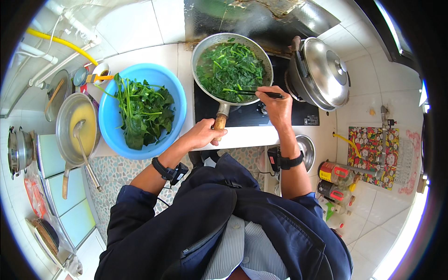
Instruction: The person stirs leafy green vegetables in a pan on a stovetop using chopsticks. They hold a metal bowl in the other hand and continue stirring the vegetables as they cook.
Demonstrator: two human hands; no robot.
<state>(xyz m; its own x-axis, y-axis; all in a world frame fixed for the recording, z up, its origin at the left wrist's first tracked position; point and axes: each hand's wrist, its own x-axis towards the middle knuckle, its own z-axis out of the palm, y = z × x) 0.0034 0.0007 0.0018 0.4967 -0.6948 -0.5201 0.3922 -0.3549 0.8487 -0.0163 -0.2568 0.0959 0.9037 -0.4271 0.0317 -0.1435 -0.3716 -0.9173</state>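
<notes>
My left hand (206,134) is closed around the wooden handle (220,120) of a metal pan (193,64) on the black gas stove. In my right hand (278,106) I grip black chopsticks (274,95), their tips among cooked leafy greens (232,64) near the pan's front edge. Cloudy liquid surrounds the greens, and a little steam rises behind them. To the left stands a blue plastic basin (108,129) holding raw leafy greens (140,115), with some stems over its far rim.
A large lidded pot (325,70) sits right of the pan. Left of the basin, a second pan (63,140) of yellow liquid holds a ladle (80,134). An orange-handled brush (99,78) lies across a small bowl (102,66). Several bottles (336,189) stand at right.
</notes>
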